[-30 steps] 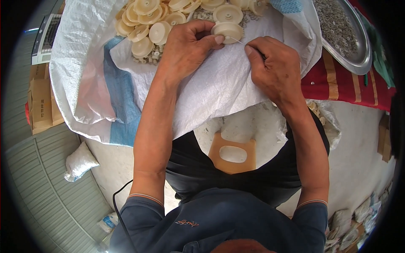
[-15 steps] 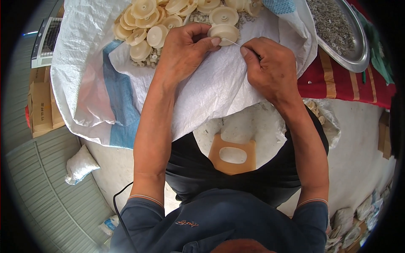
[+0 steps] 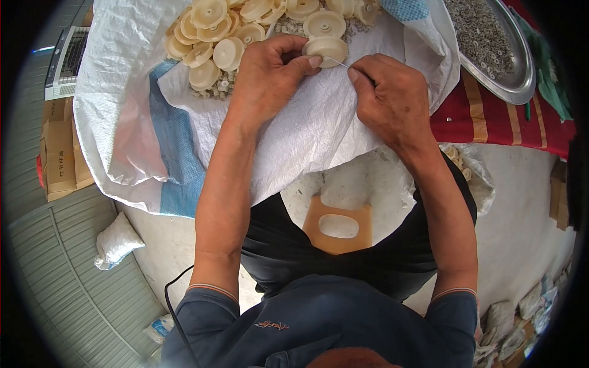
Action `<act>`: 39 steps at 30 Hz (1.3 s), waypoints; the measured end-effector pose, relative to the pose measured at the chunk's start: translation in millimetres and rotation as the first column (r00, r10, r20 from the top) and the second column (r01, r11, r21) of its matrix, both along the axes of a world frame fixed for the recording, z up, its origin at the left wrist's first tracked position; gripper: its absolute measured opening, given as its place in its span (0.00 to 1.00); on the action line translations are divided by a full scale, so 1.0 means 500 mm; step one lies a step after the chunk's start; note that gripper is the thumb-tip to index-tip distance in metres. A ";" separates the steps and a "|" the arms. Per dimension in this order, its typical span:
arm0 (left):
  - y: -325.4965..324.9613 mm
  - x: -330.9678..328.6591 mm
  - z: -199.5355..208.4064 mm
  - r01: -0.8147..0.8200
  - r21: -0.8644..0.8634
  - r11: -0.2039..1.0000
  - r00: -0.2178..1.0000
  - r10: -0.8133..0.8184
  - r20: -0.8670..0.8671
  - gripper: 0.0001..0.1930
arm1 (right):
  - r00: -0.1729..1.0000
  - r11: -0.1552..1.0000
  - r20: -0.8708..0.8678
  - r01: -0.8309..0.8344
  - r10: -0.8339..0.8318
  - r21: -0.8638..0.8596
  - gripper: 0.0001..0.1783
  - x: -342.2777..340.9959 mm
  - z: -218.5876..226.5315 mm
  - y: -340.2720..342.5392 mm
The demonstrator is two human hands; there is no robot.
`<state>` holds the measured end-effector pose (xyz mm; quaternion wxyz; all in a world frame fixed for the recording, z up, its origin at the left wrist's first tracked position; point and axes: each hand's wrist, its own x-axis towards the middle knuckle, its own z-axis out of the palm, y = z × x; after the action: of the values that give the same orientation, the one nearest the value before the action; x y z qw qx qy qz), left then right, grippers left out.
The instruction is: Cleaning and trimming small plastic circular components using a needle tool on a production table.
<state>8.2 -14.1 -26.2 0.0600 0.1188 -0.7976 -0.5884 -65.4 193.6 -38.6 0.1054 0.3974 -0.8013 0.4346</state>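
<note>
My left hand (image 3: 267, 78) pinches a cream plastic pulley-like wheel (image 3: 328, 49) at its left edge, thumb in front and fingers partly hidden behind. A thin pale strand (image 3: 338, 62) runs from this wheel to my right hand (image 3: 392, 98), whose thumb and curled forefinger close on its end. Whether it is a thread or a stiff pin, I cannot make out. Just beyond stands another cream wheel (image 3: 324, 26) with a hub in its middle. A heap of similar wheels (image 3: 210, 30) lies to the left on a white woven sack (image 3: 319, 129), among small pale pieces (image 3: 215, 89).
At the right, a metal tray (image 3: 524, 86) of small grey parts rests on a red cloth (image 3: 457, 122). Below are a tan plastic stool (image 3: 361, 227) between my legs and a clear bag (image 3: 478, 178) of pieces. Cardboard boxes (image 3: 60, 150) stand at the left.
Both hands stay almost where they were. The right hand has shifted very slightly left, and the wheel in my left hand sits a touch lower.
</note>
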 end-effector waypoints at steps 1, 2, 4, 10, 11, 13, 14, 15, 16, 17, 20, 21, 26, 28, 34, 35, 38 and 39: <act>0.005 -0.001 -0.004 -0.027 -0.018 0.999 0.999 0.026 -0.047 0.13 | 1.000 1.000 -0.002 0.001 -0.001 0.001 0.05 0.000 -0.003 -0.002; 0.010 -0.003 -0.007 -0.055 -0.034 0.998 0.994 0.052 -0.093 0.13 | 0.999 1.000 -0.029 0.017 -0.018 -0.006 0.04 0.002 -0.007 -0.005; 0.018 -0.004 -0.007 -0.070 -0.060 0.996 0.991 0.062 -0.120 0.12 | 0.998 0.999 -0.057 0.033 -0.034 -0.015 0.04 0.003 -0.008 -0.008; 0.033 0.001 0.022 -0.102 -0.014 0.995 0.988 0.100 -0.118 0.12 | 0.989 0.998 -0.136 0.048 -0.054 -0.041 0.02 0.007 -0.004 -0.008; 0.033 0.002 0.025 -0.092 0.044 0.995 0.988 0.096 -0.120 0.13 | 0.986 0.997 -0.160 0.042 -0.050 -0.058 0.02 0.008 -0.003 -0.007; 0.031 0.005 0.036 -0.062 0.100 0.993 0.992 0.072 -0.101 0.14 | 0.981 0.997 -0.188 0.031 -0.044 -0.074 0.03 0.009 -0.001 -0.004; 0.031 0.007 0.039 -0.031 0.156 0.987 0.996 0.044 -0.079 0.16 | 0.978 0.996 -0.203 0.028 -0.045 -0.084 0.04 0.009 0.000 -0.003; 0.031 0.007 0.038 -0.034 0.157 0.987 0.995 0.047 -0.083 0.16 | 0.975 0.995 -0.217 0.025 -0.045 -0.094 0.05 0.009 0.001 -0.003; 0.031 0.007 0.036 -0.018 0.226 0.974 0.996 0.037 -0.081 0.16 | 0.974 0.995 -0.220 0.023 -0.043 -0.093 0.05 0.009 0.002 -0.004; 0.031 0.007 0.035 -0.002 0.294 0.956 0.996 0.026 -0.080 0.16 | 0.974 0.992 -0.221 0.017 -0.045 -0.125 0.05 0.009 0.002 -0.006; 0.029 0.006 0.038 0.002 0.332 0.943 0.997 0.023 -0.071 0.16 | 0.974 0.988 -0.223 0.008 -0.042 -0.151 0.05 0.009 0.004 -0.007; 0.029 0.007 0.039 0.001 0.333 0.943 0.997 0.024 -0.073 0.16 | 0.974 0.989 -0.223 0.007 -0.040 -0.146 0.05 0.010 0.004 -0.007; 0.023 0.011 0.045 0.019 0.459 0.888 0.999 -0.004 -0.034 0.17 | 0.962 0.989 -0.269 0.014 -0.054 -0.149 0.05 0.011 0.006 -0.008; 0.023 0.014 0.048 0.005 0.471 0.882 1.000 0.002 -0.013 0.17 | 0.958 0.990 -0.280 0.021 -0.060 -0.140 0.05 0.013 0.008 -0.007; 0.018 0.017 0.056 -0.001 0.500 0.866 0.998 -0.031 0.055 0.17 | 0.944 0.994 -0.328 -0.010 -0.025 -0.105 0.06 -0.002 0.005 -0.002; 0.016 0.018 0.056 0.000 0.503 0.864 0.997 -0.038 0.065 0.17 | 0.947 0.992 -0.320 -0.045 0.006 -0.117 0.06 -0.006 0.004 -0.003; 0.008 0.017 0.052 0.016 0.529 0.848 0.996 -0.059 0.064 0.17 | 0.955 0.988 -0.293 -0.089 0.050 -0.123 0.07 -0.009 0.004 -0.004; 0.006 0.018 0.050 0.013 0.529 0.848 0.996 -0.055 0.064 0.17 | 0.959 0.988 -0.276 -0.095 0.059 -0.118 0.07 -0.009 0.005 -0.005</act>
<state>17.2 -11.2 -1.0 -0.0161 0.1392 -0.6089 -0.7808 -69.8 191.3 -36.2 0.2228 0.4765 -0.7332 0.4310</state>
